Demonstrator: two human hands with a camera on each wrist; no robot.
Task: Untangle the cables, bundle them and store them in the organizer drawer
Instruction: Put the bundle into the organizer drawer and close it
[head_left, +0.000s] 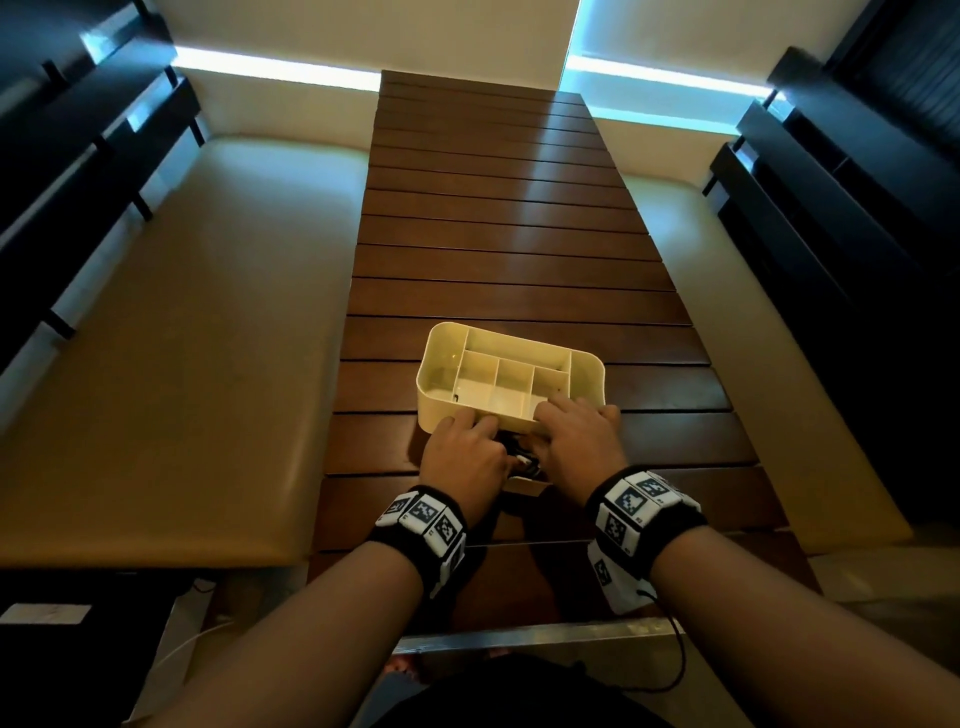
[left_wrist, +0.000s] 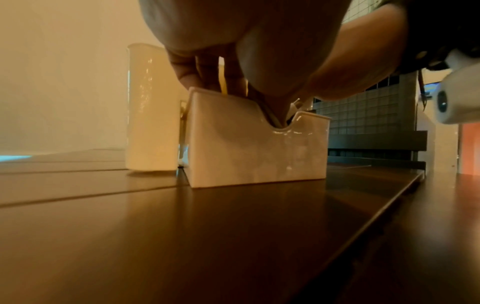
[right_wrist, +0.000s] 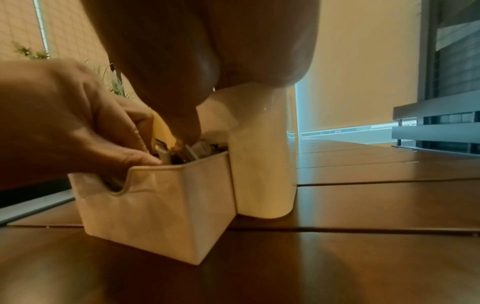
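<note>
Slatted wooden bench (head_left: 519, 260) carries the organizer (head_left: 587, 366), whose pulled-out drawer (right_wrist: 155, 205) already contains the cables (right_wrist: 182, 153) that both hands, left hand (head_left: 462, 457) and right hand (head_left: 579, 441), press down with curled fingers; closing remains.

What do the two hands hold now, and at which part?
Both the left hand and right hand reach into the drawer onto the cables; the exact grip is hidden.
</note>
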